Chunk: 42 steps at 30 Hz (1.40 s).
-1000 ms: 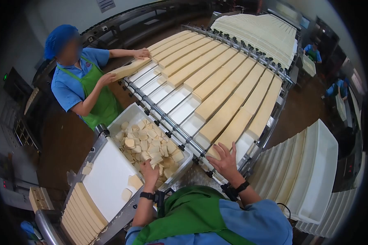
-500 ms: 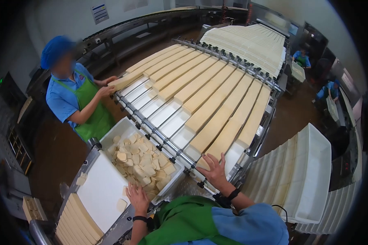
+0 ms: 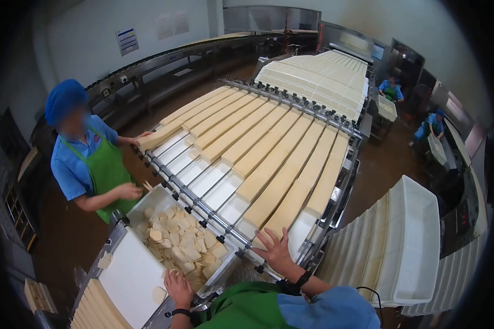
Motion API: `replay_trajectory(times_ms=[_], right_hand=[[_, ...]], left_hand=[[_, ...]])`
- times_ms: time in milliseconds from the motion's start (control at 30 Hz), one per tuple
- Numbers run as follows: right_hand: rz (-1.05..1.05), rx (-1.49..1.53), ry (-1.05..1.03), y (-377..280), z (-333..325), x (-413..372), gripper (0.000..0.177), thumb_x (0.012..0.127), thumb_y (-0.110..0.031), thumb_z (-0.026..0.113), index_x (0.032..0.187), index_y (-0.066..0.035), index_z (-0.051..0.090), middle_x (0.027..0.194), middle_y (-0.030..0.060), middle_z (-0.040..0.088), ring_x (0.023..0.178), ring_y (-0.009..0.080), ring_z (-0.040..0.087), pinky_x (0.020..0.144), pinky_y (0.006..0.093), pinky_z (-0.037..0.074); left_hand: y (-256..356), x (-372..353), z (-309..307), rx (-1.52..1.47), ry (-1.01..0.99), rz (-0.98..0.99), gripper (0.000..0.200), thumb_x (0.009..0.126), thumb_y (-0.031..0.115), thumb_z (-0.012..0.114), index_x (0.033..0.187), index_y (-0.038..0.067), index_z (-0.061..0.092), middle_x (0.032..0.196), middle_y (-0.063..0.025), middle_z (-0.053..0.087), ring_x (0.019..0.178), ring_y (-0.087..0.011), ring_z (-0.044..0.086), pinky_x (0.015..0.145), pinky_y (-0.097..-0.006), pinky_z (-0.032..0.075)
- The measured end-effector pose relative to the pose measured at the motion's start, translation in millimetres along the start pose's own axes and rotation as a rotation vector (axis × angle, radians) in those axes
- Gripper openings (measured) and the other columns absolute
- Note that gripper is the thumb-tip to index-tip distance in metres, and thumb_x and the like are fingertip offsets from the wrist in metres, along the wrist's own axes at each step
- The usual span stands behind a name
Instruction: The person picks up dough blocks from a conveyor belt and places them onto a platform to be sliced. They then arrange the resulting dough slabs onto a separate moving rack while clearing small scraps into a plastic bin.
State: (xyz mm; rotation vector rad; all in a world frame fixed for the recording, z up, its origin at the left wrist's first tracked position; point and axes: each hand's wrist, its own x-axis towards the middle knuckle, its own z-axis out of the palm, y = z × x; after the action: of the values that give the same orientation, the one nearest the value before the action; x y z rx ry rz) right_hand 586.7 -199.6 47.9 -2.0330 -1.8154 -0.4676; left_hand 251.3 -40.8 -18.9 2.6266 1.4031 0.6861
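Observation:
Long pale-yellow bars, which look like packed rows of thin slices, lie side by side in lanes on a sloping rack. My right hand, fingers spread, touches the near end of one bar at the rack's lower rail. Down on the left, my left hand rests with fingers stretched out at the edge between a white board and a white bin. Loose pale slices are heaped in the bin. One slice lies on the board beside my left hand.
A co-worker in a green apron stands left of the rack, one hand on a bar. More bars lie at lower left. Nested white trays stand at right. Two other people work farther back at right.
The view has shifted slightly. The co-worker's near hand has left the bar and moved down toward the bin with thin slices in it. My hands keep nearly the same places.

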Motion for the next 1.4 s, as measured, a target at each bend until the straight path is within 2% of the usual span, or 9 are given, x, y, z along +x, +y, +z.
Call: replay_trajectory(times_ms=[267,567,767,900,933,1100,1200,1333,1400], right_hand=[[-0.025,0.003,-0.008,3,2,4,0.02,0.079,-0.02,0.064,0.096,-0.025,0.074,0.148,0.0043,0.042,0.142,0.0292,0.032,0.109,0.0709,0.016],[-0.166,-0.177,-0.101,11,1,16,0.02,0.082,-0.019,0.062,0.097,-0.025,0.074,0.136,0.0053,0.054,0.141,0.0288,0.035,0.112,0.07,0.009],[0.036,0.056,-0.052,6,6,22,0.014,0.074,-0.017,0.074,0.085,-0.024,0.078,0.131,0.0042,0.055,0.138,0.0284,0.039,0.113,0.0687,0.01],[0.073,0.092,-0.189,13,15,17,0.047,0.083,-0.011,0.066,0.128,-0.022,0.061,0.141,0.0069,0.05,0.139,0.0278,0.038,0.112,0.0702,0.006],[0.105,0.146,-0.248,14,13,18,0.063,0.085,-0.01,0.064,0.143,-0.02,0.045,0.147,0.0087,0.044,0.141,0.0275,0.036,0.112,0.0694,0.007],[0.117,-0.024,-0.474,9,7,24,0.068,0.087,-0.018,0.063,0.149,-0.017,0.036,0.155,0.0128,0.032,0.146,0.0331,0.022,0.112,0.0693,0.008],[0.11,-0.099,-0.553,-6,-6,32,0.07,0.088,-0.026,0.065,0.15,-0.014,0.034,0.155,0.0178,0.029,0.146,0.0391,0.018,0.111,0.0705,0.007],[0.299,-0.225,-0.745,-49,-24,67,0.083,0.081,-0.035,0.073,0.15,-0.013,0.033,0.156,0.0191,0.027,0.148,0.038,0.016,0.114,0.0675,0.005],[0.14,-0.191,-0.482,-74,0,76,0.078,0.081,-0.027,0.073,0.148,-0.01,0.036,0.151,0.0215,0.032,0.146,0.0393,0.019,0.114,0.0662,0.007]], left_hand=[[-2,-1,0,0.025,0.032,0.051,0.033,0.079,0.013,0.068,0.111,0.006,0.062,0.122,-0.0175,0.055,0.132,-0.0416,0.039,0.106,-0.0541,0.033],[-9,-5,8,0.009,0.018,-0.016,0.036,0.079,0.014,0.069,0.114,0.008,0.062,0.124,-0.0165,0.054,0.132,-0.0403,0.039,0.107,-0.0519,0.034],[-9,-5,6,-0.013,0.025,-0.032,0.033,0.08,0.016,0.068,0.112,0.007,0.064,0.123,-0.0151,0.054,0.132,-0.0394,0.039,0.107,-0.0515,0.034],[-9,-4,2,-0.028,-0.017,-0.046,0.035,0.08,0.016,0.068,0.113,0.007,0.063,0.123,-0.0158,0.053,0.132,-0.0404,0.038,0.106,-0.0517,0.034],[-9,-3,1,-0.037,-0.023,-0.044,0.036,0.079,0.016,0.068,0.114,0.007,0.062,0.124,-0.016,0.053,0.132,-0.041,0.038,0.106,-0.052,0.034],[-17,-7,-21,-0.137,0.045,-0.04,0.041,0.079,0.013,0.069,0.119,0.007,0.06,0.125,-0.0175,0.051,0.134,-0.0429,0.036,0.107,-0.0534,0.034],[-38,-25,-52,-0.13,0.15,-0.134,0.042,0.081,0.011,0.067,0.122,0.006,0.058,0.128,-0.0182,0.049,0.134,-0.0428,0.035,0.107,-0.0535,0.034],[-85,-77,-87,-0.023,0.387,-0.519,0.041,0.085,0.012,0.064,0.124,0.005,0.056,0.128,-0.0187,0.048,0.132,-0.0425,0.037,0.107,-0.0533,0.031],[-104,-105,-96,0.051,0.55,-0.874,0.044,0.086,0.014,0.064,0.127,0.004,0.054,0.128,-0.0209,0.046,0.128,-0.0425,0.038,0.107,-0.0529,0.03]])
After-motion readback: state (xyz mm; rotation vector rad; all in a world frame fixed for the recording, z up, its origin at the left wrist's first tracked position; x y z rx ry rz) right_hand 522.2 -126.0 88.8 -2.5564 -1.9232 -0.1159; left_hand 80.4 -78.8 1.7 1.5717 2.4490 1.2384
